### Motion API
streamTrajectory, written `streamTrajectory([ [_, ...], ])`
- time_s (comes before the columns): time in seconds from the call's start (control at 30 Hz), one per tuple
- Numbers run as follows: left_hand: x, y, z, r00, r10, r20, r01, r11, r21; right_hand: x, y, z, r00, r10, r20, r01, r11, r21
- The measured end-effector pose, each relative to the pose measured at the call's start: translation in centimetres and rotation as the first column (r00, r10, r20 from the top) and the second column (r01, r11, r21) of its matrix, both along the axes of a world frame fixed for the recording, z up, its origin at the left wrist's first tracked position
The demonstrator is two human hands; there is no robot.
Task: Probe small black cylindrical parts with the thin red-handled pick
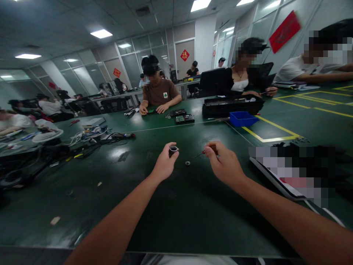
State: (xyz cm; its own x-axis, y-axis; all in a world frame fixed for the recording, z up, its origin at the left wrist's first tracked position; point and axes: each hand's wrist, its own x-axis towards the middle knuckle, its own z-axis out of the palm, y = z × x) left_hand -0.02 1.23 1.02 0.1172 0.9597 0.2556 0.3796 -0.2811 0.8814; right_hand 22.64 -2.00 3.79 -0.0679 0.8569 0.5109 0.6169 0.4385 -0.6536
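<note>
My left hand is wrapped round a small dark cylinder with a pale ring at its open upper end. In my right hand is a screwdriver with a reddish handle, its thin shaft pointing left and down. A small round metallic piece lies on the green table between my hands, close to the screwdriver's tip. Whether the tip touches that piece I cannot tell. The fingers of both hands are closed, and my palms are hidden.
A blue bin stands beside a long black housing. Circuit-board units lie near a person seated opposite. Tangled cables spread over the left side. A blurred-out device lies at the right.
</note>
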Motion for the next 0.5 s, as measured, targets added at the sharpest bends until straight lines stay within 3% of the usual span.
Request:
streamTrajectory([
  [0.07,-0.1,-0.2,0.7,0.999,0.017,-0.036,-0.018,0.999,-0.034,0.1,0.0,0.0,1.000,-0.008,-0.007,0.008,1.000,0.001],
  [0.17,0.1,-0.7,2.1,0.978,0.024,-0.206,-0.027,1.000,-0.012,0.1,0.0,0.0,1.000,0.002,-0.024,-0.002,1.000,0.007],
  [0.27,0.5,-1.0,2.7,0.929,-0.039,-0.368,0.052,0.998,0.027,0.0,0.0,0.0,0.999,0.012,-0.031,-0.012,1.000,0.006],
  [0.4,1.2,-0.3,1.8,0.800,-0.149,-0.581,0.205,0.978,0.031,0.0,0.0,-0.1,0.999,0.017,-0.038,-0.017,1.000,-0.001],
  [0.5,1.7,0.6,0.8,0.681,-0.157,-0.715,0.226,0.974,0.001,0.0,0.0,-0.1,0.999,0.028,-0.032,-0.028,1.000,-0.004],
])
